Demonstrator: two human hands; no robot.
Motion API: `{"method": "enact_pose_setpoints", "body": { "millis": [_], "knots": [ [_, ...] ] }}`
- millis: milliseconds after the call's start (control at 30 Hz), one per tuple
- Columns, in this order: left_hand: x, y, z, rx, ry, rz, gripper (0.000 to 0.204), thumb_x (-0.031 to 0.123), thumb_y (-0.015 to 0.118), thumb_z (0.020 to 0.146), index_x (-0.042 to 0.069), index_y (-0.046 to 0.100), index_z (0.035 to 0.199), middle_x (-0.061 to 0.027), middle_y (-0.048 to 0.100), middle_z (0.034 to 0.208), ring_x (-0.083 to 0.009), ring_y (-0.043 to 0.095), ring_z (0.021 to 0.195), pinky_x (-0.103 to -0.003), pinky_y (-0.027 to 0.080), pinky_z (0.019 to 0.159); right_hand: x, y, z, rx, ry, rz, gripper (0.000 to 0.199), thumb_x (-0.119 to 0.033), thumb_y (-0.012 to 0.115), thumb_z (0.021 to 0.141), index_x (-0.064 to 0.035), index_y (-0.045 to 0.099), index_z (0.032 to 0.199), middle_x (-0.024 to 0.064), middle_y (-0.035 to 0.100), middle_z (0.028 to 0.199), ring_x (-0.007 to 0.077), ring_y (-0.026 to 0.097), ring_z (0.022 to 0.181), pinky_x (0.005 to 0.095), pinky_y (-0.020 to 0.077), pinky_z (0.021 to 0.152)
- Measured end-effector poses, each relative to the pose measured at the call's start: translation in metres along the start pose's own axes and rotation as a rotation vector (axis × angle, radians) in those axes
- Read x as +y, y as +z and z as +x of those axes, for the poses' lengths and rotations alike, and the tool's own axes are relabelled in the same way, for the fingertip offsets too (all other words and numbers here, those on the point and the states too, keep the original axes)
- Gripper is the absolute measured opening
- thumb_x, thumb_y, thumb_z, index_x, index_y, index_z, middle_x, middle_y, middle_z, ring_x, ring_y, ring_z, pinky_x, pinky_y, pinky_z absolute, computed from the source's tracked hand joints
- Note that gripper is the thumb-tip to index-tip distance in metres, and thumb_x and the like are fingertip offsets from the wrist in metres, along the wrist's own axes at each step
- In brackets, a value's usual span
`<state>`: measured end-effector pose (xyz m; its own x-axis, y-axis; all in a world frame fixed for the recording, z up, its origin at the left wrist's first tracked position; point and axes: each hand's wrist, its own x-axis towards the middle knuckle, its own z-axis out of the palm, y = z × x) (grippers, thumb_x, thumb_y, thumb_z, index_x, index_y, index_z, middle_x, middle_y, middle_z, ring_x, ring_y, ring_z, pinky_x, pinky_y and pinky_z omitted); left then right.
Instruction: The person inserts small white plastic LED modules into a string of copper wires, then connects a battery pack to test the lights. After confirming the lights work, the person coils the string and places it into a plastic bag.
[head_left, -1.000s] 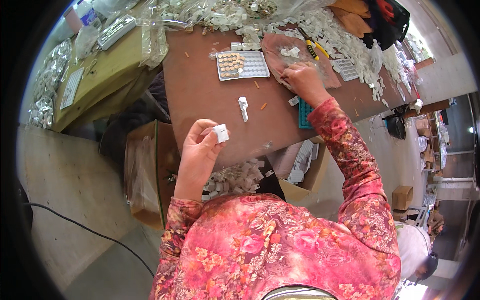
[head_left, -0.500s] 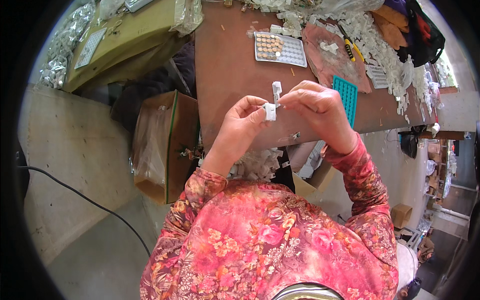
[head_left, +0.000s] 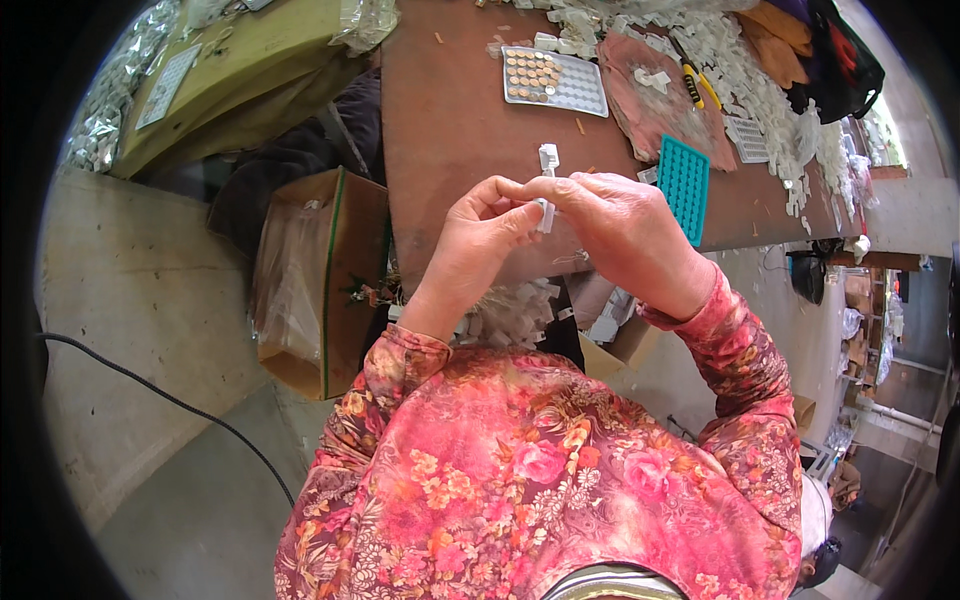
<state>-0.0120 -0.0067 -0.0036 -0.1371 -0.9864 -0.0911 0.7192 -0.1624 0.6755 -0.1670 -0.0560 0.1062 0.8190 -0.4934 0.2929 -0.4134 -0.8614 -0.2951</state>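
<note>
One white plastic piece point(head_left: 545, 213), two hands

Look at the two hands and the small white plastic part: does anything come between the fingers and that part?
Nothing visible does. The left hand and the right hand both pinch the small white plastic part directly, fingertips on it, above the brown table.

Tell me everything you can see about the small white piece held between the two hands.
The white piece looks like plastic, small and narrow, standing roughly upright. The left hand and right hand pinch it between their fingertips above the brown table edge. Fingers hide most of it; its details are unclear.
</note>
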Motion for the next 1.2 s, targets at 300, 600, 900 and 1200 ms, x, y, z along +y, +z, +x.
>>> {"method": "enact_pose_setpoints", "body": {
  "millis": [300, 600, 900, 1200],
  "knots": [
    [0.001, 0.002, 0.000, -0.005, -0.020, 0.030, 0.013, 0.014, 0.067, 0.090, 0.005, 0.060, 0.097, 0.0007, 0.062, 0.086, -0.0051, 0.056, 0.079, -0.022, 0.048, 0.074, -0.002, -0.004, 0.004, -0.120, -0.019, -0.008, 0.046, 0.001, 0.061, 0.071, -0.0080, 0.056, 0.116, 0.0059, 0.061, 0.080, 0.0251, 0.064, 0.077, 0.0353, 0.0505, 0.064],
    [0.006, -0.002, 0.000, 0.000, -0.051, -0.049, 0.015, 0.011, 0.058, 0.094, 0.002, 0.057, 0.107, -0.0042, 0.063, 0.096, -0.0106, 0.060, 0.086, -0.025, 0.050, 0.077, -0.002, 0.008, -0.007, 0.115, 0.372, 0.334, 0.014, -0.001, 0.067, 0.078, -0.0030, 0.063, 0.091, 0.0107, 0.066, 0.082, 0.0277, 0.065, 0.074, 0.0321, 0.0522, 0.064],
    [0.005, -0.007, 0.000, -0.072, -0.081, -0.048, 0.014, 0.011, 0.057, 0.095, 0.002, 0.057, 0.106, -0.0038, 0.063, 0.096, -0.0108, 0.061, 0.089, -0.026, 0.050, 0.078, -0.005, 0.026, -0.013, 0.156, 0.224, 0.109, 0.013, 0.001, 0.064, 0.079, -0.0026, 0.058, 0.090, 0.0122, 0.062, 0.083, 0.0298, 0.063, 0.073, 0.0338, 0.0510, 0.062],
    [0.005, -0.008, 0.000, -0.070, -0.073, -0.215, 0.014, 0.012, 0.056, 0.096, 0.002, 0.057, 0.106, -0.0045, 0.063, 0.098, -0.0117, 0.061, 0.089, -0.027, 0.051, 0.080, -0.005, 0.037, -0.013, 0.275, 0.413, 0.446, 0.011, 0.001, 0.065, 0.080, -0.0023, 0.058, 0.088, 0.0125, 0.061, 0.079, 0.0285, 0.063, 0.071, 0.0328, 0.0512, 0.061]
  ]
}}
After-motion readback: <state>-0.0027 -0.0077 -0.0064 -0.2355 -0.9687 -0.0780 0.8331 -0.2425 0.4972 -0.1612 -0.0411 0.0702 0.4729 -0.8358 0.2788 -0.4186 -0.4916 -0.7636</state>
